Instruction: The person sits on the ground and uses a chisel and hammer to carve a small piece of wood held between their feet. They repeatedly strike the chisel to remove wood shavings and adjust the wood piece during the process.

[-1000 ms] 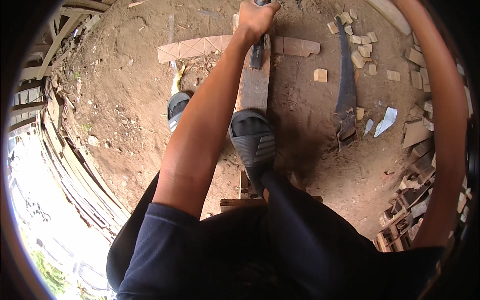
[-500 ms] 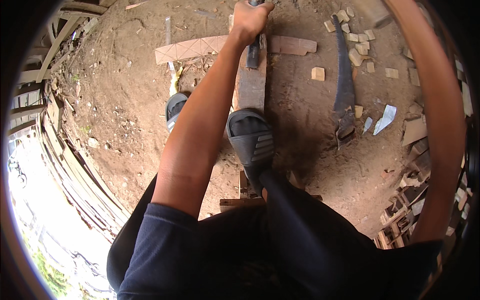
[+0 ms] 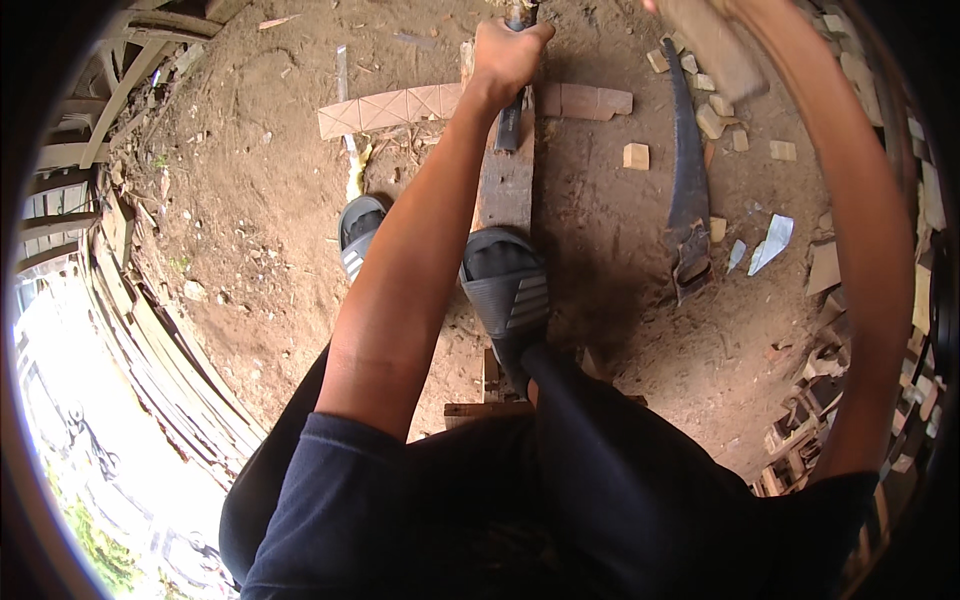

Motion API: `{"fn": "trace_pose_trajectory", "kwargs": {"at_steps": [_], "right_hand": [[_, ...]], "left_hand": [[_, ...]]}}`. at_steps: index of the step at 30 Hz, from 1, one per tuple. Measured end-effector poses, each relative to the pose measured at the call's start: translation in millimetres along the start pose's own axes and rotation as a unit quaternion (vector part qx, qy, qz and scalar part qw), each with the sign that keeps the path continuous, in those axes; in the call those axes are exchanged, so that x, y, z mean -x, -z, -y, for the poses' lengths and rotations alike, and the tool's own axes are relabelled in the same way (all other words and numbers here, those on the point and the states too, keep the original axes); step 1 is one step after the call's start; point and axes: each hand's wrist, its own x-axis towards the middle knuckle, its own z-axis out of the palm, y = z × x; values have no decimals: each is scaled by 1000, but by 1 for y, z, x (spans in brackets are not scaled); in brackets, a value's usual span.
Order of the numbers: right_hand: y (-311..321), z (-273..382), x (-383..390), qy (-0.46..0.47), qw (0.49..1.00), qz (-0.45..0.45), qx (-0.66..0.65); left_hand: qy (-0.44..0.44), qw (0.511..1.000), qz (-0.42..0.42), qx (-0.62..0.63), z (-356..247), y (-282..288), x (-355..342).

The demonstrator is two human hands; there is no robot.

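My left hand (image 3: 508, 55) is closed around a chisel (image 3: 509, 128), its dark flat blade pointing back toward me over a weathered board (image 3: 505, 190). Across that board lies a curved reddish wooden piece (image 3: 395, 110) marked with crossed lines. My right hand (image 3: 738, 6), mostly cut off by the top edge, grips a wooden mallet (image 3: 712, 48) that is blurred by motion. The mallet is up to the right of the chisel, apart from it. One of my sandalled feet (image 3: 505, 285) rests at the board's near end.
A hand saw (image 3: 688, 180) lies on the dirt floor to the right. Several small wood blocks (image 3: 636, 156) are scattered around it, with a pale scrap (image 3: 771, 243) nearby. Stacked wood offcuts (image 3: 800, 435) line the right side; long planks (image 3: 150, 340) run along the left.
The mallet has swung down and leftward, showing more of itself now. My left hand keeps its grip on the chisel. The whole view has shifted slightly.
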Motion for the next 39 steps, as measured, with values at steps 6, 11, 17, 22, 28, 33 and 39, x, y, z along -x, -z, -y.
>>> {"fn": "trace_pose_trajectory", "kwargs": {"at_steps": [6, 11, 17, 22, 28, 33, 39], "right_hand": [[-13, -34, 19, 7, 999, 30, -27], [-44, -68, 27, -18, 989, -19, -148], [-117, -141, 82, -136, 969, 7, -204], [-201, -224, 137, -199, 894, 56, -398], [-267, -265, 160, -214, 758, 59, -613], [-267, -266, 157, -243, 719, 76, -647], [-268, -269, 138, -179, 724, 143, -651]], "left_hand": [[11, 1000, -18, 18, -4, 15, 16], [55, 998, 12, 29, 1, 22, 21], [144, 980, 136, 5, -11, 52, 45], [73, 936, 159, -307, -73, 82, 63], [61, 859, 181, -476, -131, 151, 109], [156, 907, 154, -361, -170, 200, 157], [69, 964, 88, -240, -188, 197, 194]]}}
